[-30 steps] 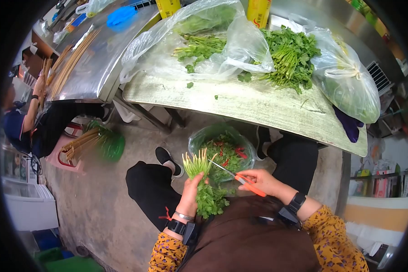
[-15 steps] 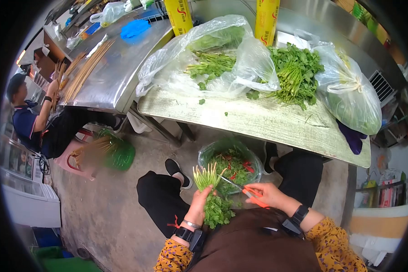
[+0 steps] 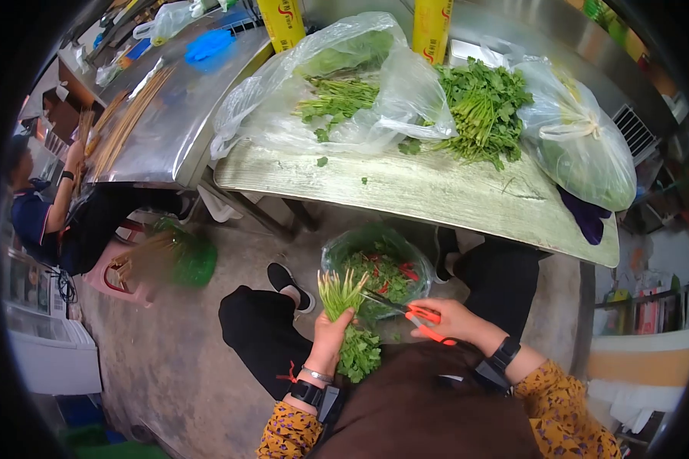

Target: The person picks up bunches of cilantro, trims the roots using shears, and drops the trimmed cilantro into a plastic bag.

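Observation:
My left hand (image 3: 331,336) is wrapped around a bunch of cilantro (image 3: 358,356), its pale cut stems (image 3: 340,292) pointing up and its leaves hanging below the fist. In my right hand (image 3: 461,324) is a pair of scissors (image 3: 430,314) with orange handles. Their blades reach left to the side of the stems, tips right at the bunch. Just beyond the hands, on the floor between my feet, stands a bag-lined bin (image 3: 421,292) holding green trimmings and red pieces.
Ahead is a table (image 3: 298,174) bearing an open plastic bag of greens (image 3: 341,99), a loose heap of cilantro (image 3: 478,111) and a tied bag (image 3: 586,149). At the left, a person (image 3: 42,210) sits by a metal table (image 3: 199,107) with long sticks (image 3: 134,118).
The view has shifted slightly, so the table and bin sit further left and higher. The scissors' handles look more spread. The left hand keeps its grip on the cilantro.

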Available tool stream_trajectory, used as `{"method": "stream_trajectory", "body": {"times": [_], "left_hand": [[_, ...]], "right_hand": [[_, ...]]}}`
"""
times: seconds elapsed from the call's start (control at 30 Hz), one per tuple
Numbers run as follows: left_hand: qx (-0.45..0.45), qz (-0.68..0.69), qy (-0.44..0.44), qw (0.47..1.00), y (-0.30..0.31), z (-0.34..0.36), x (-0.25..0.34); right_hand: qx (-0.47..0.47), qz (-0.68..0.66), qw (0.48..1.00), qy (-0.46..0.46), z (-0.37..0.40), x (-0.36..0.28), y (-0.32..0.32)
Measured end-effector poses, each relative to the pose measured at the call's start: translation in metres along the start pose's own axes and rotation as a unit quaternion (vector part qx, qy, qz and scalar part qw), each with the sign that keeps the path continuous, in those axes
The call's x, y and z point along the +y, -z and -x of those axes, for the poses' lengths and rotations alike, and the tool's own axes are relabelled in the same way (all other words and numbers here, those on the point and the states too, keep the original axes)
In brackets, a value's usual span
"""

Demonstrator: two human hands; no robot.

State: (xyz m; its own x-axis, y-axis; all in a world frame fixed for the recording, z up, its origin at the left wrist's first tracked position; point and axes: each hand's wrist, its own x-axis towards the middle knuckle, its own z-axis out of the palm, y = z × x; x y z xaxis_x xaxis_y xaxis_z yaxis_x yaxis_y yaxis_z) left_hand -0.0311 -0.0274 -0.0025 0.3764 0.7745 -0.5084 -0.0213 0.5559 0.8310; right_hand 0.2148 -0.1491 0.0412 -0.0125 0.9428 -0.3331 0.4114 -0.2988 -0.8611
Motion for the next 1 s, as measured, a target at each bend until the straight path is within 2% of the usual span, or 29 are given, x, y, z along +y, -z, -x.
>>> {"method": "stream_trajectory", "body": {"times": [0.1,0.33,0.43,0.5,0.53,0.6,0.63,0.7,0.8,0.83,0.9,1.0], "left_hand": [[-0.008,-0.009,-0.017,1.0,-0.003,0.002,0.003],[-0.009,-0.026,-0.028,0.999,-0.002,0.0,0.0],[-0.012,-0.006,-0.001,1.0,-0.002,0.001,0.003],[-0.016,0.007,0.014,1.0,-0.002,0.001,0.004],[-0.019,0.007,0.012,1.0,-0.002,0.0,0.003],[-0.021,0.008,0.011,1.0,0.0,0.002,0.001],[-0.024,0.007,0.019,1.0,-0.001,0.002,0.001],[-0.027,0.007,0.023,0.999,0.001,0.002,0.003],[-0.025,-0.007,0.026,0.999,0.003,0.004,0.003],[-0.037,-0.018,0.019,0.999,0.003,0.004,0.003],[-0.055,-0.03,0.015,0.998,0.002,0.003,0.004],[-0.103,-0.041,0.029,0.993,0.005,0.004,0.002]], "right_hand": [[-0.015,-0.056,0.998,-0.013,-0.005,0.002,-0.002],[-0.021,-0.069,0.997,-0.026,-0.008,-0.008,0.0],[-0.006,-0.021,1.0,0.011,-0.007,-0.002,-0.003],[0.038,0.049,0.993,0.105,-0.009,0.005,-0.006],[0.037,0.049,0.992,0.106,-0.009,0.003,-0.005],[0.01,0.021,1.0,0.009,-0.005,-0.003,-0.003],[0.009,0.021,1.0,0.009,-0.003,-0.002,-0.003],[0.007,-0.061,0.998,-0.021,-0.001,-0.001,0.0],[0.007,-0.058,0.997,-0.047,0.003,-0.006,0.01],[0.007,-0.06,0.997,-0.05,0.003,-0.006,0.011],[0.003,-0.036,0.999,0.022,0.003,-0.003,0.014],[-0.033,-0.056,0.998,-0.01,0.001,0.001,0.015]]}}
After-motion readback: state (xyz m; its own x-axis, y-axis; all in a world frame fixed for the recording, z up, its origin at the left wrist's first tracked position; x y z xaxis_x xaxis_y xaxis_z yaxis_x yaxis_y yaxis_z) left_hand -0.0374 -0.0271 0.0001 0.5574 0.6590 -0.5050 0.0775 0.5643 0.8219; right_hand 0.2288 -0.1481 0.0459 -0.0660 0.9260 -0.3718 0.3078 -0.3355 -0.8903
